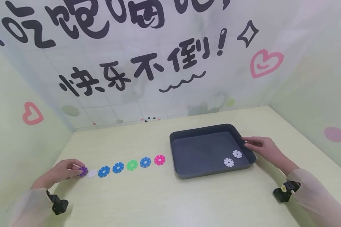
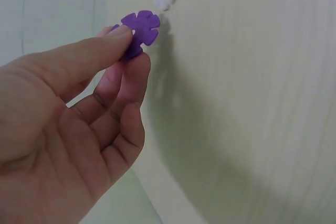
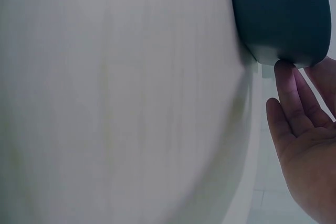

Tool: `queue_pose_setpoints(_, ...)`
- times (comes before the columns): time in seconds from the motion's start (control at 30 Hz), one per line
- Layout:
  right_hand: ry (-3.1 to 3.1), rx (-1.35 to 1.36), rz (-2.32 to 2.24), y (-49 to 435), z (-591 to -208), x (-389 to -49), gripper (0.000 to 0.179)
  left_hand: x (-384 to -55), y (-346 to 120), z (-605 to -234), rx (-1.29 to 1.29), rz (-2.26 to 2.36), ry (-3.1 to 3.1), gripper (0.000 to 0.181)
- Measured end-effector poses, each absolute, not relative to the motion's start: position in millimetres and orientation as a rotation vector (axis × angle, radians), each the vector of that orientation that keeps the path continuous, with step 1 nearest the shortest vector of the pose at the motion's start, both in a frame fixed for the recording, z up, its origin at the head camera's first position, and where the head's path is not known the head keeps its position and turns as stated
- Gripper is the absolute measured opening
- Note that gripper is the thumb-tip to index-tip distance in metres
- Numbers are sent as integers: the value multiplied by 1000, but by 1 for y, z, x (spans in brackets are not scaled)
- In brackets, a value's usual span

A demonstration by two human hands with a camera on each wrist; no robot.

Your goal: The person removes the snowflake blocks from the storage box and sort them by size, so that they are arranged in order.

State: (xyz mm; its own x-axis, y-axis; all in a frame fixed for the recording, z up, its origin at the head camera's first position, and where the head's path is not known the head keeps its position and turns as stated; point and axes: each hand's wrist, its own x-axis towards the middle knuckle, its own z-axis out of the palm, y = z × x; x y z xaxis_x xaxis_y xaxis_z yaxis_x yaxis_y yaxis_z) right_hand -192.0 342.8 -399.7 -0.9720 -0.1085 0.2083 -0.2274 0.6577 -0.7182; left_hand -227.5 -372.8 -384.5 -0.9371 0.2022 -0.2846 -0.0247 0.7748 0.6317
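Purple disc (image 1: 83,171): we see it at the lower left of the head view, leftmost of all the discs, near a white disc (image 1: 92,173).
Left hand (image 1: 63,170): its thumb and fingers are pinching the purple disc.
Next discs: toward the middle of the frame we find two blue discs (image 1: 104,171), a green disc (image 1: 129,167), one more blue disc (image 1: 143,164) and a pink disc (image 1: 159,155).
Dark tray (image 1: 200,151): it lies right of the middle, with two white discs (image 1: 226,161) inside, near its lower right corner.
Right hand (image 1: 264,148): its fingertips touch the tray's right side; whether they pinch it, we cannot tell.
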Motion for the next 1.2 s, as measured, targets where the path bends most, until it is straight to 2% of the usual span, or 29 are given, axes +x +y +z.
queue_pose_setpoints(0.73, -2723, 268, 1240, 344, -400, -192, 38, -223, -374, -400, -21, 904, 2686, 34)
queue_pose_setpoints(1.07, -2724, 274, 1210, 345, -399, -191, 38, -226, -356, -386, 62, 868, 2777, 38)
queue_pose_setpoints(1.2, -2728, 274, 1206, 344, -399, -191, 38, -229, -332, -375, 211, 855, 2819, 35)
